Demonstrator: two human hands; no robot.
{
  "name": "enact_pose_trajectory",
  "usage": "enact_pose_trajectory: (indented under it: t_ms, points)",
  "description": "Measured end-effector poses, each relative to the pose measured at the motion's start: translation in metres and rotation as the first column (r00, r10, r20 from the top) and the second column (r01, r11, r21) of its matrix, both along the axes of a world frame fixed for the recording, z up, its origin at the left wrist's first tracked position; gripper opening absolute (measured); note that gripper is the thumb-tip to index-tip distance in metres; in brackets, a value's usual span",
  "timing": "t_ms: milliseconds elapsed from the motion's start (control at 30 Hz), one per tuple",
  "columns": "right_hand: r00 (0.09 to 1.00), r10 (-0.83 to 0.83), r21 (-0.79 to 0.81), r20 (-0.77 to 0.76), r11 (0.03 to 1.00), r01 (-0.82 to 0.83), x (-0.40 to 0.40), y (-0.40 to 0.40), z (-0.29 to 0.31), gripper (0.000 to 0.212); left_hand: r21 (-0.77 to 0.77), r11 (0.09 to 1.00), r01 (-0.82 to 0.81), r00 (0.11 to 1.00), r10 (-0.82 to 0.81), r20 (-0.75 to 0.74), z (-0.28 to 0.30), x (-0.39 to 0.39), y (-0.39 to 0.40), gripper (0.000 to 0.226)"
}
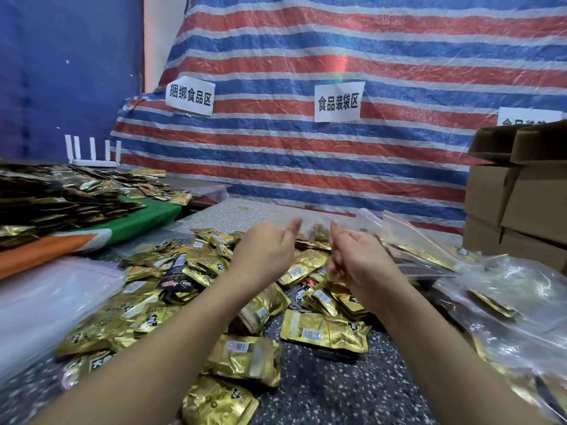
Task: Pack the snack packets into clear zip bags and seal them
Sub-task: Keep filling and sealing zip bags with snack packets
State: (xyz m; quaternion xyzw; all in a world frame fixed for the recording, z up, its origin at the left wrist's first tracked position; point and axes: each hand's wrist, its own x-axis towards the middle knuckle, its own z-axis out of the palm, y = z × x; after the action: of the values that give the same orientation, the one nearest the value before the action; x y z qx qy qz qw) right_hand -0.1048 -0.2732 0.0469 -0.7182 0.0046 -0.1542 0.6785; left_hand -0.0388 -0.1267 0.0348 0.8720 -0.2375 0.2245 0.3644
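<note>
Both my hands are raised over a heap of gold snack packets [325,331] on the speckled table. My left hand [267,250] and my right hand [356,256] each pinch one end of the top edge of a clear zip bag [317,230], which hangs between them. Dark packets show through the bag; its lower part is hidden behind my hands. Motion blur softens the fingers of my right hand.
A stack of empty clear bags [46,296] lies at the left. Filled clear bags [497,299] pile up at the right, below cardboard boxes [518,207]. More gold packets [61,197] cover a green cloth at the far left. A striped tarp [306,154] hangs behind.
</note>
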Motion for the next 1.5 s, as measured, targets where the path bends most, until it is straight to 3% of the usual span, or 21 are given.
enact_pose_trajectory:
  t_ms: [67,167,267,400,500,600,733,900,1033,1133,1333,1433,1500]
  points:
    - [0.999,-0.016,0.041,-0.051,0.999,0.018,0.000,0.007,0.000,0.040,0.098,0.989,-0.106,0.991,0.114,-0.073,-0.007,0.015,0.018,0.062]
    - [0.997,0.047,0.023,-0.066,0.999,-0.046,-0.002,0.006,0.000,0.041,0.227,0.936,-0.271,0.951,0.297,-0.090,-0.016,0.040,0.067,0.030]
    - [0.990,0.139,-0.038,-0.038,0.989,-0.141,-0.003,0.002,0.000,0.029,0.314,0.846,-0.431,0.877,0.474,-0.074,-0.024,0.060,0.126,0.010]
    - [0.994,0.108,-0.113,-0.034,0.987,-0.111,-0.001,0.006,-0.001,0.033,0.466,0.659,-0.590,0.727,0.685,-0.048,-0.040,0.077,0.197,0.029]
    - [0.999,0.033,-0.073,-0.042,0.997,-0.036,0.000,0.012,0.002,0.050,0.531,0.618,-0.579,0.684,0.723,-0.095,-0.061,0.089,0.234,0.038]
    - [0.996,0.064,-0.050,-0.059,0.996,-0.067,-0.003,0.012,0.005,0.061,0.598,0.571,-0.562,0.669,0.739,-0.077,-0.081,0.099,0.253,0.038]
    - [0.991,0.084,-0.020,-0.106,0.996,-0.087,-0.004,0.011,0.005,0.066,0.583,0.565,-0.584,0.682,0.731,-0.024,-0.096,0.100,0.258,0.031]
    - [0.988,0.096,-0.014,-0.125,0.995,-0.099,-0.002,0.010,0.003,0.060,0.458,0.649,-0.607,0.686,0.719,-0.112,-0.092,0.093,0.248,0.020]
    - [0.985,0.108,-0.015,-0.132,0.994,-0.111,0.000,0.009,0.001,0.059,0.426,0.640,-0.640,0.672,0.735,-0.095,-0.087,0.089,0.249,0.019]
    - [0.983,0.112,-0.037,-0.144,0.992,-0.118,0.001,0.010,0.000,0.058,0.513,0.570,-0.642,0.666,0.746,0.003,-0.083,0.084,0.252,0.019]
    - [0.982,0.122,-0.069,-0.144,0.989,-0.133,0.002,0.011,-0.002,0.056,0.535,0.503,-0.679,0.607,0.795,0.023,-0.075,0.072,0.250,0.024]
    - [0.982,0.134,-0.066,-0.131,0.987,-0.143,0.003,0.011,-0.002,0.057,0.434,0.590,-0.681,0.678,0.732,0.068,-0.062,0.064,0.239,0.040]
    - [0.981,0.142,-0.073,-0.134,0.986,-0.153,0.003,0.011,-0.003,0.055,0.333,0.658,-0.676,0.723,0.679,0.126,-0.047,0.057,0.219,0.017]
